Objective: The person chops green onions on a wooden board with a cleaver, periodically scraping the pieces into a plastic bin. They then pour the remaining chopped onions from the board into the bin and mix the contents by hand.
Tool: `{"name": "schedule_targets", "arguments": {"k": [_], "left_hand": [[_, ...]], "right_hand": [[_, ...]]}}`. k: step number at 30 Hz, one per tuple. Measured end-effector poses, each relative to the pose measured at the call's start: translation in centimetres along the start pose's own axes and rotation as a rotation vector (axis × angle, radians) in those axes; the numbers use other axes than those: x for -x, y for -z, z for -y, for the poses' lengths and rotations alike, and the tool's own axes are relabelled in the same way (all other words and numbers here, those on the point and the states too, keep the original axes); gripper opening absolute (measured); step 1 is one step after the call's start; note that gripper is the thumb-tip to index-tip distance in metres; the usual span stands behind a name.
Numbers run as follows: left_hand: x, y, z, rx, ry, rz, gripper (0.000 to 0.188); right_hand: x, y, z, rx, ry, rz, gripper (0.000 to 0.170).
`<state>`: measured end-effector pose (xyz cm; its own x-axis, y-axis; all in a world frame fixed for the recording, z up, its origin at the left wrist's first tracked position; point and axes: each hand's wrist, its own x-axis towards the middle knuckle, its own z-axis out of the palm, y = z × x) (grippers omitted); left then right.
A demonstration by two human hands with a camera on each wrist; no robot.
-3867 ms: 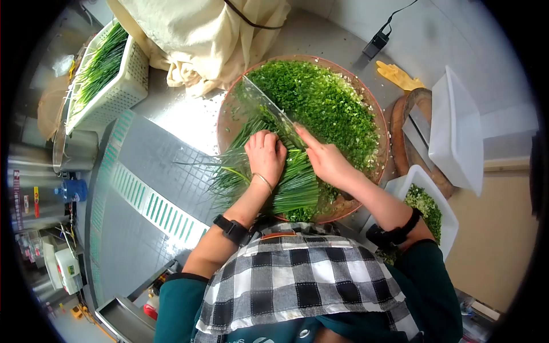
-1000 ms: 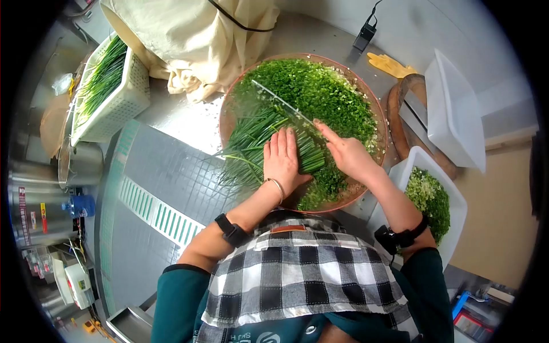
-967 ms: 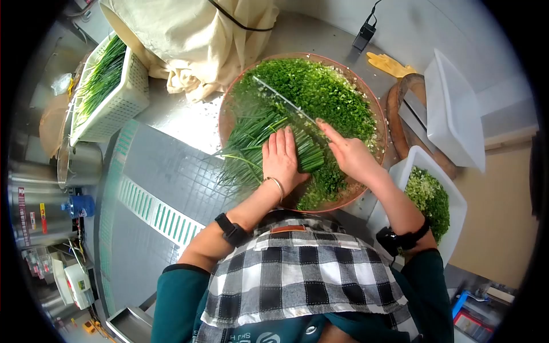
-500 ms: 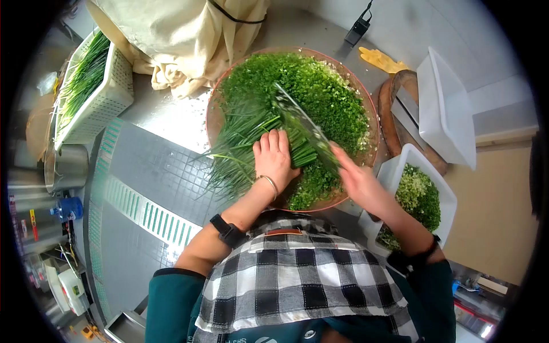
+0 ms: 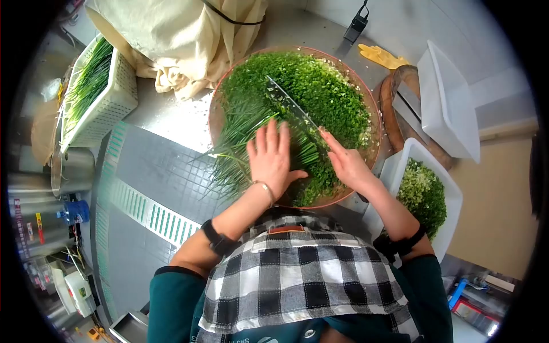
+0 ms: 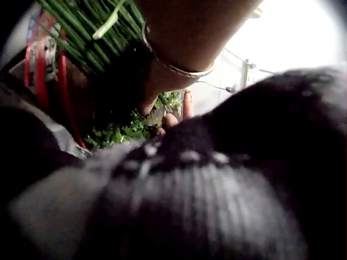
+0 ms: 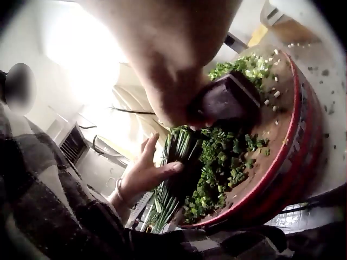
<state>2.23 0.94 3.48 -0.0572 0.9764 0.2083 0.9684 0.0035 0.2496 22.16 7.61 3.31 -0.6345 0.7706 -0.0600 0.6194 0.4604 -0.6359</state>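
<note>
A round wooden chopping block [image 7: 282,116] with a red rim carries a bundle of long green onions [image 5: 237,137] and a wide heap of chopped green onion [image 5: 331,94]. My left hand [image 5: 270,167] lies over the bundle, fingers spread and thumb out to the side. In my right hand [image 5: 351,167] I grip a cleaver, index finger stretched along it. Its blade [image 5: 287,102] stands nearly edge-on beside the cut ends of the bundle, angled toward the far left. The right wrist view shows the dark handle end [image 7: 230,100] sticking out of my fist.
A white tub [image 5: 454,200] of chopped green onion stands right of the block. Behind it are another wooden ring-like block [image 5: 389,103], a white bin [image 5: 449,108] and a yellow glove [image 5: 382,56]. A white basket [image 5: 117,94] of whole green onions and a cream cloth [image 5: 183,40] stand at far left.
My left hand has gone from bent fingers to spread ones on the onions. The cleaver, tilted with its broad face showing half a second ago, is now nearly edge-on. The bundle's position has shifted leftward.
</note>
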Motion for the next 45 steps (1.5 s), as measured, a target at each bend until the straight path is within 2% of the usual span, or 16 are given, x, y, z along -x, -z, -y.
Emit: {"name": "schedule_targets", "arguments": {"k": [2, 4, 8, 11, 13, 16, 19, 22, 24, 28, 31, 34, 36, 38, 43, 45], "left_hand": [[-0.5, -1.2, -0.4, -0.007, -0.027, -0.029, 0.108], [-0.7, -2.3, -0.3, -0.069, -0.024, 0.1, 0.108], [0.1, -2.4, 0.3, -0.054, 0.023, 0.138, 0.109], [-0.3, -2.9, 0.6, -0.065, 0.029, 0.142, 0.105], [-0.7, -3.1, 0.6, -0.059, 0.034, 0.18, 0.103], [-0.8, -3.5, 0.8, -0.057, 0.024, 0.186, 0.101], [-0.8, -3.8, 0.8, -0.06, -0.008, 0.111, 0.094], [-1.1, -3.7, 1.0, -0.032, 0.0, 0.087, 0.094], [-1.1, -3.2, 1.0, -0.048, 0.002, 0.209, 0.097], [-1.1, -3.6, 1.0, -0.032, 0.011, 0.206, 0.096], [-1.0, -4.1, 1.0, 0.004, 0.027, 0.105, 0.092], [-0.9, -3.9, 1.1, -0.047, -0.016, 0.053, 0.087], [-1.0, -3.3, 0.8, -0.066, -0.002, 0.197, 0.097], [-1.0, -4.0, 1.1, -0.044, 0.0, 0.176, 0.097], [-0.8, -4.8, 1.2, 0.004, 0.022, 0.158, 0.096], [-0.8, -4.9, 1.3, -0.009, -0.006, -0.001, 0.082]], "right_hand": [[0.1, 0.2, 0.5, 0.012, -0.025, 0.019, 0.058], [0.5, 0.9, 1.0, 0.028, -0.034, 0.006, 0.057], [3.2, 3.0, 3.8, 0.045, -0.009, -0.06, 0.057], [5.5, 4.5, 6.2, -0.066, -0.002, -0.125, 0.057], [6.4, 5.3, 7.1, -0.081, -0.14, -0.032, 0.049], [6.1, 3.8, 5.0, -0.122, 0.039, -0.092, 0.057], [2.1, 1.0, 3.1, -0.03, -0.125, 0.011, 0.057], [-0.6, -1.2, 1.9, 0.052, 0.011, -0.018, 0.059], [-0.1, 0.7, 2.8, 0.051, -0.057, 0.01, 0.057], [3.5, 3.9, 5.8, -0.063, 0.047, -0.116, 0.058], [5.5, 4.8, 6.1, -0.034, 0.057, -0.082, 0.061], [4.1, 2.5, 4.4, -0.003, 0.026, -0.047, 0.06], [1.0, 0.2, 3.4, 0.027, -0.079, -0.017, 0.058], [-1.4, -1.2, 3.0, 0.089, -0.054, -0.003, 0.058], [0.9, 2.7, 5.2, 0.039, -0.049, -0.013, 0.057], [3.4, 4.2, 7.0, 0.009, -0.066, -0.033, 0.056]]}}
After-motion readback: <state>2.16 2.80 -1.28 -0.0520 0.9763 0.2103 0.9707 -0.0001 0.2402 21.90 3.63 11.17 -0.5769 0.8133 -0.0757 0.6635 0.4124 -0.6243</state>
